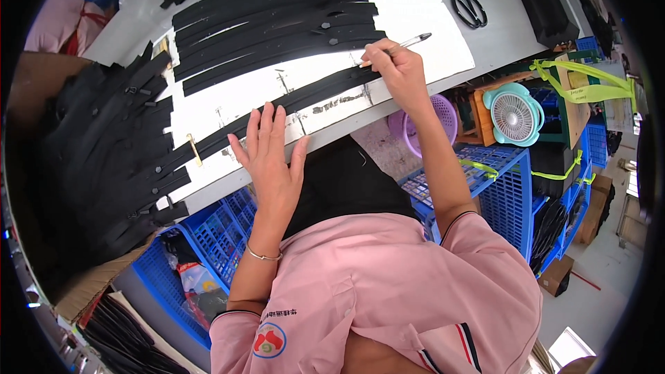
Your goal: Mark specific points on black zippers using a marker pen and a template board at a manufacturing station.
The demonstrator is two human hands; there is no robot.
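Note:
A long black zipper lies slantwise across a white board near the table's front edge. My left hand rests flat on it, fingers spread, holding it down. In my right hand is a slim pen, its tip end close to the zipper's right part. Farther back on the board, several black zippers lie side by side in a stack. To the left spreads a big heap of black zippers, some with sliders showing.
Black-handled scissors lie at the table's back right, near a black bundle. Below the table stand blue plastic baskets, a purple basket and a turquoise fan. A cardboard box edge is at lower left.

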